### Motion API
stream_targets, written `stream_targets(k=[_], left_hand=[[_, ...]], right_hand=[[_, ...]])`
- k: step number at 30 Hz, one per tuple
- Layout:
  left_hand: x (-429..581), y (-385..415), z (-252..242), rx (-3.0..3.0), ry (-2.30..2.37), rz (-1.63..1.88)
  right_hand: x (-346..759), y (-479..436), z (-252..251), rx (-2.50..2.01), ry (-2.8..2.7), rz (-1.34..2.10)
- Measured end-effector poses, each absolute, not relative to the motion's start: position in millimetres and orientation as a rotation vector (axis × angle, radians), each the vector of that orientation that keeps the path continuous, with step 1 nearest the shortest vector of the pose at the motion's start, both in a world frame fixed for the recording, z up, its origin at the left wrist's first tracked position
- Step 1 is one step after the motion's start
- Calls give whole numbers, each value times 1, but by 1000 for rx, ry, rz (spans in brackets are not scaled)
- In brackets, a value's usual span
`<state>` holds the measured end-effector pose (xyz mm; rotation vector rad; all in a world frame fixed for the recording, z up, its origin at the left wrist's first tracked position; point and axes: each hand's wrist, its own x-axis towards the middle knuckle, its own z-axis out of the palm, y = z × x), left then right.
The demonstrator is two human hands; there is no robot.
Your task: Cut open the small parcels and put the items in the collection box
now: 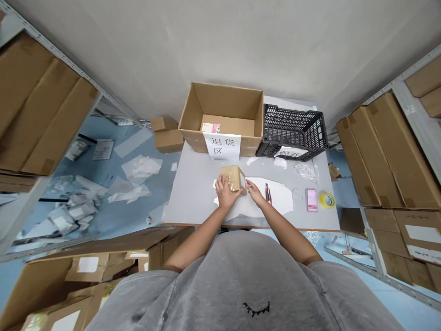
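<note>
Small brown cardboard box (234, 178) sits over a white plastic sheet (272, 200), near the front of a grey table (193, 204). Left hand (226, 193) grasps it, fingers curled over the top. Right hand (255, 193) is also grasping, fingertips against its right end. Slim red-and-black utility knife (268, 193) lies just right, on the sheet. Open brown corrugated carton (220, 108) and black plastic crate (292, 133) stand at the far edge.
</note>
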<state>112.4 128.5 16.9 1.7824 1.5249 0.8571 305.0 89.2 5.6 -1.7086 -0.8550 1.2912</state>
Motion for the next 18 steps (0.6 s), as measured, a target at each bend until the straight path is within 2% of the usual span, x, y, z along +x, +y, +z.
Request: stream_targets(k=[3, 9, 18], left_hand=[[124, 122, 12, 1776, 1395, 819], [126, 131, -18, 1417, 1294, 822], [96, 133, -28, 1475, 1074, 849]], right_hand=[[294, 94, 15, -1567, -820, 1404], [304, 87, 18, -1610, -747, 1464], [326, 77, 12, -1422, -724, 1485]])
